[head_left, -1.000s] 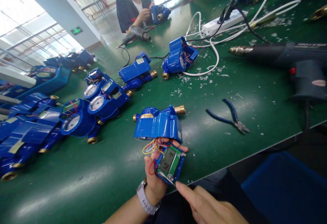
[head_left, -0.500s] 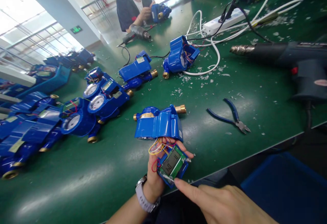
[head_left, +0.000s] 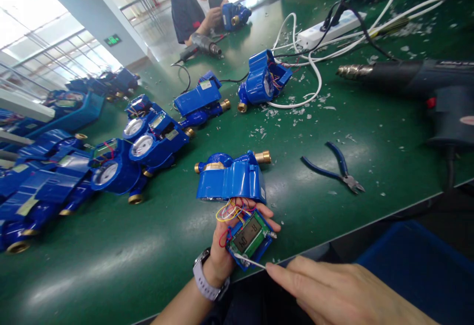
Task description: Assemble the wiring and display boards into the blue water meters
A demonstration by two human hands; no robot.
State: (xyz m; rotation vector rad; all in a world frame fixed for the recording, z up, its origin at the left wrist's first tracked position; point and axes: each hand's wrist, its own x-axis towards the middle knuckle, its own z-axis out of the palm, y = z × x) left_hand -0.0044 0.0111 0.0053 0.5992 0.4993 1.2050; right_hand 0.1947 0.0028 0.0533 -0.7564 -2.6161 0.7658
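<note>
My left hand (head_left: 219, 243), with a watch on its wrist, supports a green circuit board with a lit LCD (head_left: 249, 233) set in a blue cover. Several thin coloured wires (head_left: 232, 210) run from the board to a blue water meter (head_left: 231, 179) lying on its side just beyond. In my right hand (head_left: 314, 283) is a thin pale rod-like tool (head_left: 252, 262), gripped with the index finger along it. Its tip touches the board's lower left corner; the handle is hidden in the palm.
Blue-handled cutters (head_left: 338, 172) lie right of the meter. A heat gun (head_left: 407, 75) rests at far right, near a white power strip (head_left: 329, 31). Several blue meters (head_left: 159, 140) fill the left of the green table (head_left: 148, 236). A co-worker (head_left: 196, 9) handles a meter across the table.
My right hand has drawn back a little to the right, showing more of the thin tool. The board in my left hand has tilted slightly. The view has shifted a little.
</note>
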